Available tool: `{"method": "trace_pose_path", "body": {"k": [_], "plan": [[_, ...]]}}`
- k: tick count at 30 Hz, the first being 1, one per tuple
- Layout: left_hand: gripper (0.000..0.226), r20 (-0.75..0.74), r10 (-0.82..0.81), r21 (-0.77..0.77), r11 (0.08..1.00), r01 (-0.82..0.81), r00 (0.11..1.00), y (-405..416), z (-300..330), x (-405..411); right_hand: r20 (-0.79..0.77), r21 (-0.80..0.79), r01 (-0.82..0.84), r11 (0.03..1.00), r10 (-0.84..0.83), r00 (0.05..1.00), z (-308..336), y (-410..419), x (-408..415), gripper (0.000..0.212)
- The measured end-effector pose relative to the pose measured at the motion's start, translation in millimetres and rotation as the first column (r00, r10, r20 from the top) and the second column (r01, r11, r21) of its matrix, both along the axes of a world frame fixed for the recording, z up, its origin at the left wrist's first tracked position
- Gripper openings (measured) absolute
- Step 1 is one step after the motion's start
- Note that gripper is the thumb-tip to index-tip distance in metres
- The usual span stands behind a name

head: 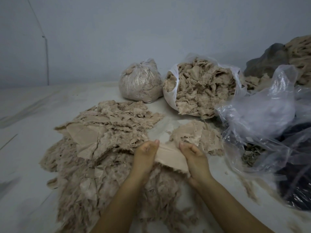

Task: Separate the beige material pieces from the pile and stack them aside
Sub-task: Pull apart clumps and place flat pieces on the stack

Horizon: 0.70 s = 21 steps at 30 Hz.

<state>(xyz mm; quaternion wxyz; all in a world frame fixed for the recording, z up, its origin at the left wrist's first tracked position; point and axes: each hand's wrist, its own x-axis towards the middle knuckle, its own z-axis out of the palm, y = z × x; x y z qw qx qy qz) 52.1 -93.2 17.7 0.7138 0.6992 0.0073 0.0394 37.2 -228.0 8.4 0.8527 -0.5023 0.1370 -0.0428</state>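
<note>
Beige piece (165, 154) is stretched between my two hands right now, left hand (146, 153) pinching its left edge and right hand (193, 156) curled around the right edge, and it sits just above the near part of the big loose pile (94, 158) that spreads out to the left of my left hand. Just past my right hand is the smaller stack (196, 133) of sorted pieces, and crinkly clear plastic (262, 115) is off to the right of it. Farther back from both hands there's an open bag (200, 88) stuffed with scraps, with a tied bag (139, 81) just to its left, all on the pale sheet (33, 115).
</note>
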Motion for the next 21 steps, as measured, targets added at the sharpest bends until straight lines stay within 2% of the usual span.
{"method": "trace_pose_path", "body": {"k": [3,5,7,8,9,10,11,12,13,14,15,16,17,18,20,21], "plan": [[0.033,0.026,0.029,0.059,0.998,-0.030,0.999,6,0,5,0.104,-0.224,0.090,0.971,-0.068,0.992,11,-11,17,0.009],[0.037,0.045,0.039,0.070,0.997,-0.042,0.998,10,4,9,0.166,-0.299,0.142,0.944,-0.095,0.982,23,-22,37,0.010],[0.036,0.073,0.062,0.085,0.994,-0.068,0.995,17,9,14,0.159,-0.379,0.198,0.904,-0.147,0.976,35,-39,60,0.006],[0.036,0.102,0.076,0.150,0.984,-0.091,0.992,24,9,15,0.142,-0.468,0.210,0.858,-0.161,0.977,39,-50,71,0.013],[0.036,0.124,0.062,0.256,0.962,-0.092,0.990,33,10,15,0.115,-0.621,0.202,0.758,-0.167,0.979,40,-62,81,0.025],[0.033,0.135,0.018,0.364,0.929,-0.066,0.991,42,9,15,0.073,-0.781,0.175,0.600,-0.191,0.979,40,-71,84,0.035],[0.022,0.105,-0.061,0.452,0.892,0.007,0.993,53,9,12,0.079,-0.872,0.178,0.455,-0.229,0.970,39,-74,81,0.040],[0.009,0.012,-0.184,0.516,0.843,0.151,0.983,64,9,8,0.136,-0.899,0.220,0.378,-0.237,0.962,36,-71,74,0.037],[0.025,-0.108,-0.299,0.590,0.748,0.303,0.948,74,9,6,0.203,-0.895,0.260,0.362,-0.190,0.961,30,-63,65,0.027],[0.043,-0.220,-0.380,0.670,0.610,0.422,0.898,83,6,5,0.241,-0.878,0.257,0.404,-0.091,0.966,22,-51,52,0.015],[0.049,-0.280,-0.408,0.729,0.498,0.469,0.869,88,4,3,0.228,-0.872,0.186,0.453,0.039,0.973,12,-36,39,0.005],[0.038,-0.261,-0.416,0.765,0.462,0.449,0.871,91,1,3,0.173,-0.868,0.053,0.494,0.199,0.965,3,-21,25,0.004],[0.018,-0.196,-0.400,0.758,0.517,0.397,0.895,89,2,1,0.110,-0.867,-0.081,0.491,0.349,0.931,-8,-7,11,0.015],[0.012,-0.116,-0.359,0.732,0.600,0.324,0.926,87,2,0,0.065,-0.877,-0.172,0.448,0.466,0.882,-16,4,1,0.031],[0.021,-0.024,-0.298,0.652,0.719,0.241,0.954,81,4,-1,0.052,-0.916,-0.186,0.355,0.566,0.823,-26,19,-5,0.050],[0.021,0.000,-0.299,0.623,0.747,0.234,0.954,79,6,-2,0.083,-0.919,-0.160,0.360,0.575,0.814,-26,24,-6,0.045]]}}
